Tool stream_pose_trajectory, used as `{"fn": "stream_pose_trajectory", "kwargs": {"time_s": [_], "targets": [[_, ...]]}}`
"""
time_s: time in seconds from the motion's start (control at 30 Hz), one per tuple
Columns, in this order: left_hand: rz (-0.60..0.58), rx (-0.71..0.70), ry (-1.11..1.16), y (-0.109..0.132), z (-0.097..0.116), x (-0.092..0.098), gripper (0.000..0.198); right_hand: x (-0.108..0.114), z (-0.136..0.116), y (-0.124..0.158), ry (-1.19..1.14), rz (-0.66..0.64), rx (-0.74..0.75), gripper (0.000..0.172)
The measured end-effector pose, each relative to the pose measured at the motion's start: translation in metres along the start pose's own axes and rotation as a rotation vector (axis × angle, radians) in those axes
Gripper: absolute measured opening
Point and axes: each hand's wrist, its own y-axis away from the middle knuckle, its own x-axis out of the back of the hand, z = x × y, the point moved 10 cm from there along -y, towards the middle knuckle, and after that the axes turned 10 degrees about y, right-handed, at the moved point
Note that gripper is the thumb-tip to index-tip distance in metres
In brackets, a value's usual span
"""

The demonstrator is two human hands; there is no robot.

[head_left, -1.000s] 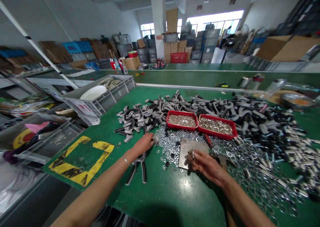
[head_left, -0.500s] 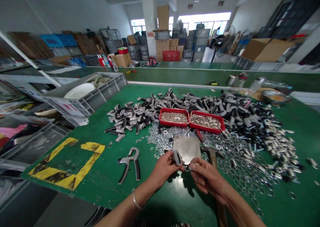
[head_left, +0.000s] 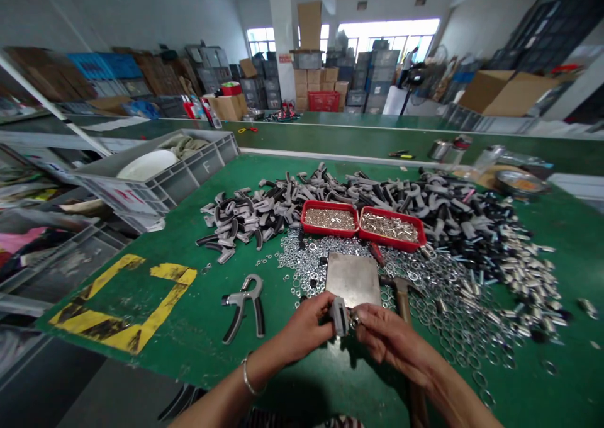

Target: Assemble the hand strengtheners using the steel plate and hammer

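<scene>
- Your left hand [head_left: 309, 324] is closed around a gray handle part [head_left: 338, 320], held up just on your side of the flat metal plate [head_left: 353, 279].
- Your right hand [head_left: 391, 337] pinches a small shiny piece [head_left: 354, 321] right beside that part; you cannot tell if the two touch.
- Past the plate, two red trays sit side by side.
- The left red tray [head_left: 329, 231] has lots of tiny shiny bits [head_left: 323, 218] in it.
- The right red tray [head_left: 391, 244] has little metal pins [head_left: 387, 225].
- Far left, a gray crate [head_left: 189, 179] holds a big white thing [head_left: 148, 165] and a crumpled cloth [head_left: 183, 145].
</scene>
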Motion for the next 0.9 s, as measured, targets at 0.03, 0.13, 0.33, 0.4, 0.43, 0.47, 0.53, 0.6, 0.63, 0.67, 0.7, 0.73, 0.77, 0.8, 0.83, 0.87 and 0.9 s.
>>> {"fn": "stream_pose_trajectory", "kwargs": {"time_s": [0.03, 0.13, 0.33, 0.4, 0.43, 0.47, 0.53, 0.6, 0.63, 0.67, 0.7, 0.73, 0.77, 0.8, 0.83, 0.87, 0.9], "targets": [[-0.012, -0.003, -0.034, -0.001, 0.001, 0.000, 0.015, 0.005, -0.006, 0.002, 0.107, 0.039, 0.040, 0.031], [-0.001, 0.053, 0.052, -0.004, -0.007, 0.006, 0.039, 0.023, -0.031, 0.009, 0.419, 0.207, 0.183, 0.029], [0.010, 0.102, 0.198, -0.015, -0.035, 0.006, 0.046, 0.037, -0.052, 0.019, 0.507, 0.340, 0.273, 0.029], [0.083, 0.103, 0.174, -0.019, -0.040, 0.008, 0.040, 0.039, -0.052, 0.021, 0.458, 0.392, 0.267, 0.031], [0.135, 0.085, 0.137, -0.021, -0.039, 0.010, 0.037, 0.040, -0.052, 0.022, 0.434, 0.426, 0.270, 0.032], [0.182, 0.060, 0.094, -0.022, -0.036, 0.012, 0.037, 0.040, -0.052, 0.023, 0.414, 0.461, 0.280, 0.033], [0.241, 0.031, 0.039, -0.024, -0.032, 0.011, 0.038, 0.037, -0.052, 0.023, 0.393, 0.525, 0.311, 0.033], [0.277, 0.050, 0.047, -0.024, -0.034, 0.008, 0.039, 0.032, -0.049, 0.021, 0.405, 0.577, 0.331, 0.032], [0.293, 0.068, 0.068, -0.024, -0.037, 0.006, 0.039, 0.029, -0.048, 0.020, 0.427, 0.602, 0.339, 0.032], [0.304, 0.084, 0.101, -0.023, -0.040, 0.005, 0.040, 0.027, -0.047, 0.020, 0.464, 0.626, 0.348, 0.030], [0.309, 0.098, 0.148, -0.022, -0.043, 0.003, 0.040, 0.024, -0.047, 0.019, 0.514, 0.649, 0.357, 0.028], [0.301, 0.113, 0.205, -0.021, -0.046, 0.000, 0.040, 0.022, -0.048, 0.020, 0.575, 0.672, 0.370, 0.026], [0.265, 0.135, 0.259, -0.020, -0.047, -0.004, 0.040, 0.020, -0.049, 0.021, 0.639, 0.685, 0.381, 0.024], [0.202, 0.162, 0.296, -0.018, -0.047, -0.011, 0.038, 0.019, -0.051, 0.021, 0.695, 0.684, 0.389, 0.022], [0.118, 0.191, 0.304, -0.015, -0.045, -0.018, 0.036, 0.017, -0.053, 0.021, 0.732, 0.663, 0.393, 0.021], [0.019, 0.221, 0.284, -0.011, -0.041, -0.026, 0.034, 0.017, -0.054, 0.020, 0.749, 0.628, 0.394, 0.021], [-0.088, 0.245, 0.254, -0.006, -0.036, -0.034, 0.032, 0.016, -0.055, 0.020, 0.750, 0.579, 0.392, 0.021]]}}
